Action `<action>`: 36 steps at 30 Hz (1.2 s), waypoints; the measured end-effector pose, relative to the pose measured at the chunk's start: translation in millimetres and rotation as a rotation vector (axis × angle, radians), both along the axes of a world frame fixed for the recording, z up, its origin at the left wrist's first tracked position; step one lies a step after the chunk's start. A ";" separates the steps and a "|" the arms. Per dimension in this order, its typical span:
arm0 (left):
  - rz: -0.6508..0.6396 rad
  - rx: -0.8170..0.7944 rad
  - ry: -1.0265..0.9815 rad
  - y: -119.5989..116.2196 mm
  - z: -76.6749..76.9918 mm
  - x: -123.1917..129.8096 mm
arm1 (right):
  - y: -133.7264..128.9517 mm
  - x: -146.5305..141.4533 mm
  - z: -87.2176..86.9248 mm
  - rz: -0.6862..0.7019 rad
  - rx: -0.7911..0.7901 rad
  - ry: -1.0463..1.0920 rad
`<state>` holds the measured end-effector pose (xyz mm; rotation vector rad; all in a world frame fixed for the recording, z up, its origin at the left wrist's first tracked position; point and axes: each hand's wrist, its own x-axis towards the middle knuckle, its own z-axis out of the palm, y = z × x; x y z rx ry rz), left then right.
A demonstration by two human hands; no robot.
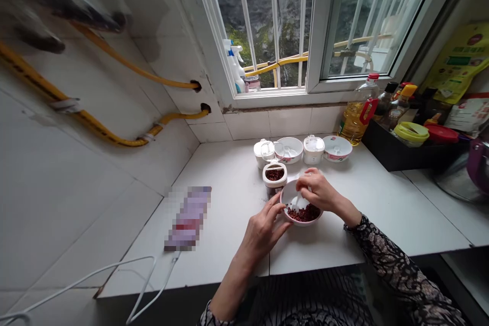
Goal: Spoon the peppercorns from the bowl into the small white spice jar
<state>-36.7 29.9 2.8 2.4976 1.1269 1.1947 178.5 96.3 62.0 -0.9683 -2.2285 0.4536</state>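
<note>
Countertop, white, lies under the held bowl and barred window.

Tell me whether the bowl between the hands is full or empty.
Partly full: dark red bits lie in the bowl, its far inside showing white.

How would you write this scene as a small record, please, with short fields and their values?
Left grip: touching the left side of the bowl
Right grip: over the bowl, holding a white spoon
Bowl contents: dark red bits
Jar: open, dark red bits inside, behind the bowl; contact unclear
Back row, left to right: white jar, second bowl, lidded jar, third bowl
Back right: oil bottle, black box
Far left: purplish object, pixelated
</note>
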 end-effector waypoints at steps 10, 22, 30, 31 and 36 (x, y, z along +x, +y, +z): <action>0.005 0.001 0.003 -0.4 -0.3 -0.6 | 2.5 3.9 0.7 -0.106 -0.571 0.417; 0.021 -0.011 0.016 -1.8 1.2 -1.2 | 8.4 6.9 6.7 -0.183 -0.697 0.630; 0.006 0.009 0.013 0.3 0.2 -0.1 | 15.1 4.3 4.8 -0.197 -0.657 0.755; 0.006 0.009 0.014 0.6 -0.2 -0.1 | 15.7 2.0 5.0 -0.204 -0.622 0.767; -0.002 0.000 0.009 2.2 -2.7 -0.6 | 11.9 -13.6 7.5 -0.217 -0.252 0.622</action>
